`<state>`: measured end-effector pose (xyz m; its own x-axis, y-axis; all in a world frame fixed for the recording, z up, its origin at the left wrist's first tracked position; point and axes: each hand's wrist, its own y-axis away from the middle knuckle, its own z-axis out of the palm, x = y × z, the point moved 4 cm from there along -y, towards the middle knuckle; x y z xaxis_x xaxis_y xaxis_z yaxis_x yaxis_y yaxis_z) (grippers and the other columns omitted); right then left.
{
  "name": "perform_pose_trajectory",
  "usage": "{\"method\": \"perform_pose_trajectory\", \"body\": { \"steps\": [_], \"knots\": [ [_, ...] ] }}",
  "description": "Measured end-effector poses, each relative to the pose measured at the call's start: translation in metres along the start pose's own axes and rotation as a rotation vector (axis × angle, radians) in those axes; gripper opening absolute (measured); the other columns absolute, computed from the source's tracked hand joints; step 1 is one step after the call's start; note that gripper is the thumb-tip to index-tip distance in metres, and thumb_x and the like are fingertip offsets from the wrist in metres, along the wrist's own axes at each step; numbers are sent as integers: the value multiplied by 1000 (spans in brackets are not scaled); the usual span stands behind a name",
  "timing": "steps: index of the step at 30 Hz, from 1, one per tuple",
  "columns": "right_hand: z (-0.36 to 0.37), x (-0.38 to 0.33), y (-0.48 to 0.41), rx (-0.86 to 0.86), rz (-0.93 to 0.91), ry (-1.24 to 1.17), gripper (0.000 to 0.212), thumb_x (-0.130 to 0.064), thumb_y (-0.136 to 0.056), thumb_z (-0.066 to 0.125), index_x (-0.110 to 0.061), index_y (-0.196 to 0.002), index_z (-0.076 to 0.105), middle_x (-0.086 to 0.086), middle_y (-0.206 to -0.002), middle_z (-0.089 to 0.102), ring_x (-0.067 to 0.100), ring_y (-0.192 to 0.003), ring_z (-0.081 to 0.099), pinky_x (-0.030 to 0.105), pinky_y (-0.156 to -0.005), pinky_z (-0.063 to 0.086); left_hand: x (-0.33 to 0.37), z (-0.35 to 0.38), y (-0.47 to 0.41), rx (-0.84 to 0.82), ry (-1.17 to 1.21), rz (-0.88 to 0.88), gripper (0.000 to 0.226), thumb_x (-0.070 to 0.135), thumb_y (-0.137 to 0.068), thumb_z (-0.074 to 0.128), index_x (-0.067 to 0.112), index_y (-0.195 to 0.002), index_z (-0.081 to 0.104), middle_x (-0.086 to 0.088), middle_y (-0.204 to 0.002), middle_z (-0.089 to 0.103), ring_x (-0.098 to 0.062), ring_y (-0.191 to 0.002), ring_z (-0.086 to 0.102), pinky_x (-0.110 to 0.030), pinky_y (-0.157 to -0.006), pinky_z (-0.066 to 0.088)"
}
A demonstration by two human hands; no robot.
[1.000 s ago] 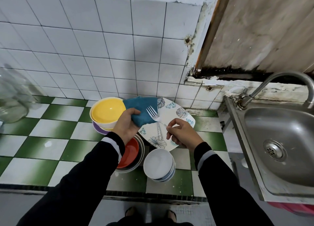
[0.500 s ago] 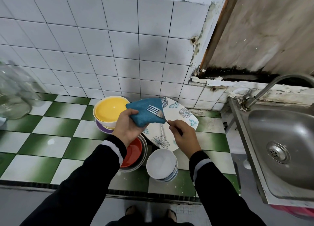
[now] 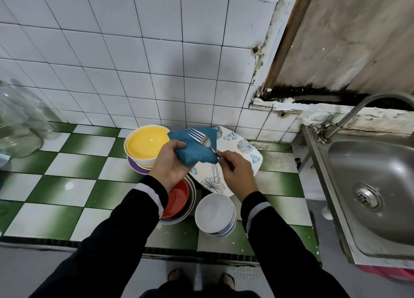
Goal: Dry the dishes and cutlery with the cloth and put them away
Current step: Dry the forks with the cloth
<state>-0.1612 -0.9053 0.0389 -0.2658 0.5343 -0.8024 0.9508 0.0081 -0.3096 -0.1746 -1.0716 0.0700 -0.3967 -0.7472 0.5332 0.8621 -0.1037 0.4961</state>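
Left hand (image 3: 171, 163) gripping blue cloth (image 3: 195, 146), right hand (image 3: 237, 173) pinching fork (image 3: 201, 138) lying on it

teal cloth (image 3: 194, 148), yellow bowl (image 3: 145, 142)

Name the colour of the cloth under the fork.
Teal blue; the cloth shows best in the head view.

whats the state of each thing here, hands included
left hand, grips the cloth
right hand, pinches the fork by its handle
fork, tines resting on the cloth
yellow bowl, upright, top of its stack
floral plate, on the counter, cutlery lying on it
white bowls, stacked
orange bowl, nested in a grey bowl
tap, not running
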Motion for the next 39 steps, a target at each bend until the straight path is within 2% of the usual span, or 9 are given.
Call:
{"method": "perform_pose_trajectory", "body": {
  "steps": [5,11,16,20,23,27,31,36,39],
  "knots": [
    [-7,9,4,-84,69,42,15,-1,-90,66,-10,-101,71,3,-93,73,16,-82,63,23,-79,49,2,-16,-1,64,17,14,29,2,-89,36,6,-110,56,-13,-104,66,-28,-94,63,-38,-85,51],
    [-5,14,12,-165,430,-206,18,-3,-93,64,-13,-107,70,-4,-71,66,6,-55,59,18,-59,48,11,-17,-2,199,-29,244,20,2,-91,39,10,-99,56,-6,-89,65,-20,-79,62,-28,-64,53],
    [5,-9,11,-183,601,-470,22,4,-96,52,-12,-104,64,4,-75,60,3,-47,52,16,-46,41,3,-9,14,249,-929,786,15,2,-92,45,10,-100,55,0,-75,54,-7,-63,48,-23,-57,37],
    [15,-26,9,-187,731,-726,27,17,-91,43,-3,-96,61,8,-69,52,6,-44,43,16,-42,32,-25,-9,8,-133,-1607,898,45,10,-87,44,9,-131,56,-12,-123,64,-29,-108,60,-31,-87,48],
    [14,-24,8,-153,794,-825,34,21,-88,35,-3,-78,58,6,-61,45,6,-42,41,18,-43,30,-32,-16,6,-298,-1763,949,53,20,-86,37,11,-136,55,-5,-142,54,-26,-133,49,-41,-111,41],
    [13,-17,15,-120,876,-916,34,14,-93,39,-6,-78,62,4,-57,48,8,-47,41,16,-47,35,-30,-23,10,-380,-1738,851,51,15,-89,44,16,-139,53,0,-144,53,-18,-133,47,-30,-112,36],
    [14,-8,14,-40,909,-1118,24,6,-100,44,-3,-103,66,6,-71,58,8,-55,54,16,-49,46,-24,-30,16,-193,-1435,670,40,7,-95,47,21,-131,57,-3,-117,67,-13,-100,59,-12,-83,44],
    [6,-10,10,-101,818,-1022,24,6,-97,50,-9,-102,68,4,-72,61,8,-58,62,16,-51,47,-27,-41,7,156,-650,246,34,-1,-95,40,22,-111,60,-10,-114,68,-23,-98,64,-38,-89,52],
    [5,-13,8,-126,739,-984,26,10,-93,52,-10,-100,67,3,-75,61,12,-66,59,20,-58,47,-25,-38,6,169,-543,188,30,-1,-95,41,20,-105,60,-7,-104,70,-21,-92,66,-33,-78,54]
  ]
}}
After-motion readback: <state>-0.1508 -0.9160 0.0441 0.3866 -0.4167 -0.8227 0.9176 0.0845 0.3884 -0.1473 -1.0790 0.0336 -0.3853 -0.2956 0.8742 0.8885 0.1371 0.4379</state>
